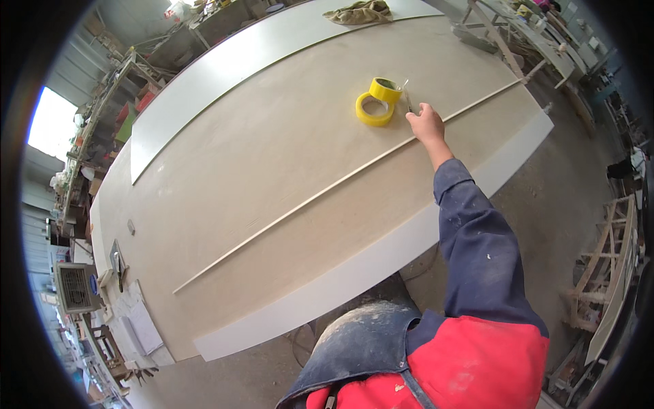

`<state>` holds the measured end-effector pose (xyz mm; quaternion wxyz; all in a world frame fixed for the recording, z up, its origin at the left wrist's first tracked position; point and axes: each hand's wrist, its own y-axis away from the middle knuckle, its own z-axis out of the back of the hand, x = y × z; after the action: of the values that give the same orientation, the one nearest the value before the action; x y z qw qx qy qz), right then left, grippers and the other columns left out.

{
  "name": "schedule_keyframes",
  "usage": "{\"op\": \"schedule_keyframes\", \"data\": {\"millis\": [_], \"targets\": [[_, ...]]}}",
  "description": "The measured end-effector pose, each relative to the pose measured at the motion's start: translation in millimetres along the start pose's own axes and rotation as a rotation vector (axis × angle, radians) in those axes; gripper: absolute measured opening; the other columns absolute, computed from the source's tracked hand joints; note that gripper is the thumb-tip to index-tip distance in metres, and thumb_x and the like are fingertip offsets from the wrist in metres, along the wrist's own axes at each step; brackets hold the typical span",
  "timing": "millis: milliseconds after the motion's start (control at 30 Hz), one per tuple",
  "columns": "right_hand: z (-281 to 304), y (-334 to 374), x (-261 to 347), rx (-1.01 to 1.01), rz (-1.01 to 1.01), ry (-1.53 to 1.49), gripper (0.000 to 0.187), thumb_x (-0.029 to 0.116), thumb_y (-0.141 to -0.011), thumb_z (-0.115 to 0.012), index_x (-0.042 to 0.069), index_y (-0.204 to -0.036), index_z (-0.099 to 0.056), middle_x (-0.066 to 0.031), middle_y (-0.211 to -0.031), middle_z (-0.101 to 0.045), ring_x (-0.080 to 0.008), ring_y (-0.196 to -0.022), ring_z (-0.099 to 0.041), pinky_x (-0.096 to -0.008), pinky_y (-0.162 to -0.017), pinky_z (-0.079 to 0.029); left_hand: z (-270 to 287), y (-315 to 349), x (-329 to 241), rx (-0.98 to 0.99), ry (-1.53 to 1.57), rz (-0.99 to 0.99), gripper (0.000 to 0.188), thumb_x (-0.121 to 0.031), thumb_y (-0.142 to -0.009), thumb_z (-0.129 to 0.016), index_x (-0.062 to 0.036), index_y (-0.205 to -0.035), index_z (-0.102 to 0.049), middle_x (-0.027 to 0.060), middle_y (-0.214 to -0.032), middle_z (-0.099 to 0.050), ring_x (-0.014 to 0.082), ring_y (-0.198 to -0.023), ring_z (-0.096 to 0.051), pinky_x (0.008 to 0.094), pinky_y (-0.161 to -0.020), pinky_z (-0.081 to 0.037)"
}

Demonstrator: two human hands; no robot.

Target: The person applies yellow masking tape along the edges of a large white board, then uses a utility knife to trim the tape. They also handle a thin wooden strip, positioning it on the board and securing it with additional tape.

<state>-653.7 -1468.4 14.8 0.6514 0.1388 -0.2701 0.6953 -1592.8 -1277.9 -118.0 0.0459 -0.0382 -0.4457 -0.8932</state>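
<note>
My right hand (427, 124) reaches out over the large beige worktable (272, 163), its fingers closed in a pinch. A slim dark tool (409, 106) sticks up from the fingertips; its kind is too small to make out. Just left of the hand are two rolls of yellow tape. One roll (375, 110) lies flat, and the other roll (385, 90) leans on its far side. A long thin pale strip (300, 207) runs diagonally across the table and passes beneath my right wrist. My left hand is out of view.
A white panel (204, 85) lies along the far side, a bunched brown cloth (359, 13) at its end. White edging (327, 296) borders the near side. At the left are a trowel-like tool (118, 262) and papers (143, 327). A wooden rack (603, 266) stands right.
</note>
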Motion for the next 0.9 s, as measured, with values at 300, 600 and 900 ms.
{"op": "schedule_keyframes", "data": {"millis": [300,600,900], "targets": [[5,-53,-12,0.490,-0.131,-0.524,0.032,0.031,-0.092,-0.074,0.000,-0.095,-0.073,-0.0059,-0.084,-0.072,-0.0180,-0.074,-0.065,-0.0355,-0.069,-0.052,34,168,-195,0.210,0.076,-0.417,0.044,-0.040,-0.102,-0.061,-0.0010,-0.118,-0.073,0.0241,-0.113,-0.074,0.0414,-0.111,-0.070,0.0485,-0.095,-0.055],[50,-11,4,0.592,-0.053,-1.023,0.022,0.021,-0.098,-0.071,-0.001,-0.095,-0.074,0.0028,-0.079,-0.064,-0.0060,-0.072,-0.054,-0.0256,-0.066,-0.045,186,279,-598,-0.535,-0.223,-1.481,0.060,-0.022,-0.093,-0.075,-0.0010,-0.145,-0.052,0.0223,-0.136,-0.063,0.0408,-0.126,-0.059,0.0460,-0.105,-0.049],[120,74,30,0.709,-0.008,-1.191,0.020,0.018,-0.100,-0.070,-0.002,-0.101,-0.075,0.0036,-0.079,-0.063,-0.0044,-0.073,-0.054,-0.0234,-0.065,-0.046,86,282,-768,-0.541,0.230,-1.643,0.095,-0.012,-0.080,-0.082,-0.0002,-0.159,-0.030,0.0236,-0.152,-0.045,0.0412,-0.146,-0.040,0.0501,-0.121,-0.037]]}}
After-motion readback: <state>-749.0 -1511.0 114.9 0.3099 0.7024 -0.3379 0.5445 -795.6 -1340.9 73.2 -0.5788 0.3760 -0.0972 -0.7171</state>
